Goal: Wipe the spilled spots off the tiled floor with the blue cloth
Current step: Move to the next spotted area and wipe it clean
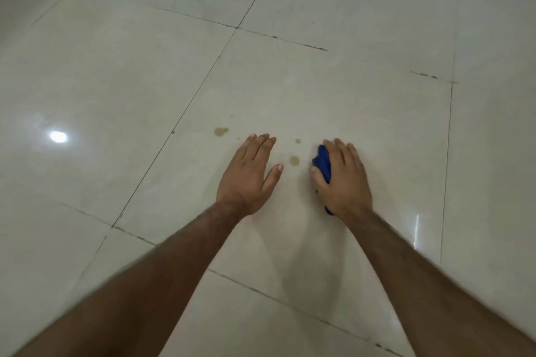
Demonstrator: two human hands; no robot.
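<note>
**Spots between two hands on pale tile**

Far left: bright light glare [58, 136] on the glossy tiled floor [333, 90], with bare tile all around. Then a dark grout line [174, 130] running diagonally, left of the spill. Next, largest brownish spot [221, 131], just beyond and left of the left hand [249, 174]. Left hand laid flat, fingers straight and together, thumb spread, holding nothing. Between the hands, two smaller spots [294, 160], near the left thumb tip and just left of the cloth. Right hand [342, 180] curled over the bunched blue cloth [322, 164], gripping it against the floor; cloth edges showing at the thumb side and by the wrist. Further right, open tile up to another grout line [448, 153].
</note>
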